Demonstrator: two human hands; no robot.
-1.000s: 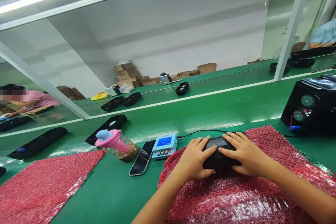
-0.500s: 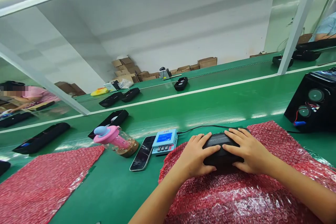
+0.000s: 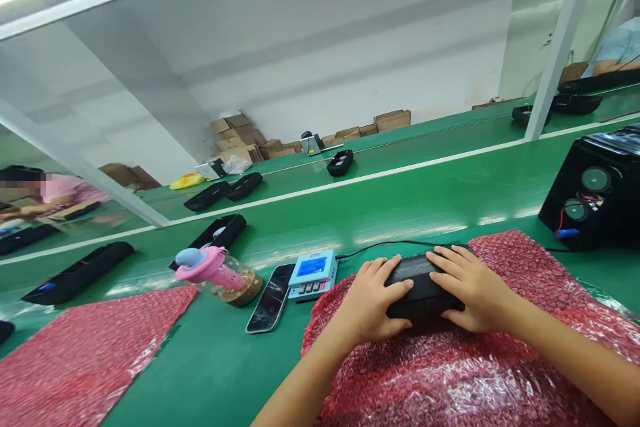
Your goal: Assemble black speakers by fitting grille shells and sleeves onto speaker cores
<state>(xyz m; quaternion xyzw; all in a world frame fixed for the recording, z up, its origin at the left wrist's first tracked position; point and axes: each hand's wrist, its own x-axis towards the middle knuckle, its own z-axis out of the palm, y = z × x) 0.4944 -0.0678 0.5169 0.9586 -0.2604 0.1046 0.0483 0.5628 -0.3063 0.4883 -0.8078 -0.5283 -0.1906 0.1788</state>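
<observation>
A black speaker housing (image 3: 417, 287) lies on red bubble wrap (image 3: 450, 380) in front of me, and both my hands grip it from above. My left hand (image 3: 377, 297) wraps its left end, fingers over the top and thumb along the near side. At the right end, my right hand (image 3: 467, 287) holds it the same way, fingers spread across the top. My hands cover much of the housing, so its ends are hidden. Just left of the wrap sits a light-blue tester (image 3: 314, 273) with a lit screen and a cable.
Beside the tester lie a phone (image 3: 271, 298) and a pink-lidded drink bottle (image 3: 225, 277). More bubble wrap (image 3: 95, 353) covers the left. Several black housings, one a long housing (image 3: 80, 271), stand along the green line. At right is a black box with round drivers (image 3: 590, 193). Co-workers sit far left and right.
My thumbs have moved slightly apart on the housing, and both hands still hold it. The whole view has shifted a little.
</observation>
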